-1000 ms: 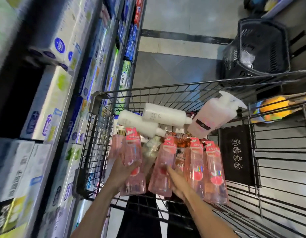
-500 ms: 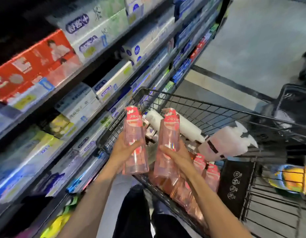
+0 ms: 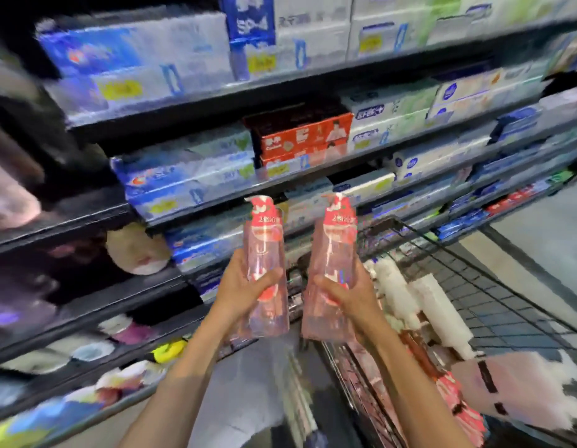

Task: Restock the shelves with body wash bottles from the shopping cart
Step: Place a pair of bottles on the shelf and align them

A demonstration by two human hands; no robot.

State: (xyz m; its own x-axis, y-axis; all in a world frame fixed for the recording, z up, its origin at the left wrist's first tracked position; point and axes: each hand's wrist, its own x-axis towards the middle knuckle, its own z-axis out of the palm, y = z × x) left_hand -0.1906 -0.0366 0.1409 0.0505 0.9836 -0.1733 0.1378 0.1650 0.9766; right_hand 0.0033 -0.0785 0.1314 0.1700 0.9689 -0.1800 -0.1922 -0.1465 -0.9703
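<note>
I hold two clear pink body wash bottles with red tops upright in front of the shelves. My left hand grips the left pink bottle around its lower half. My right hand grips the right pink bottle the same way. Both bottles are lifted above the near left corner of the black wire shopping cart. Inside the cart lie white bottles and more pink bottles with red tops. The view is blurred by motion.
Dark shelves fill the left and top, stacked with blue and white boxes and a red box. Lower left shelves hold soft pastel packs. Grey floor shows at the right beyond the cart.
Both hands took a pink bottle each from the cart and raised them. My view has swung left and up from the cart toward the shelves.
</note>
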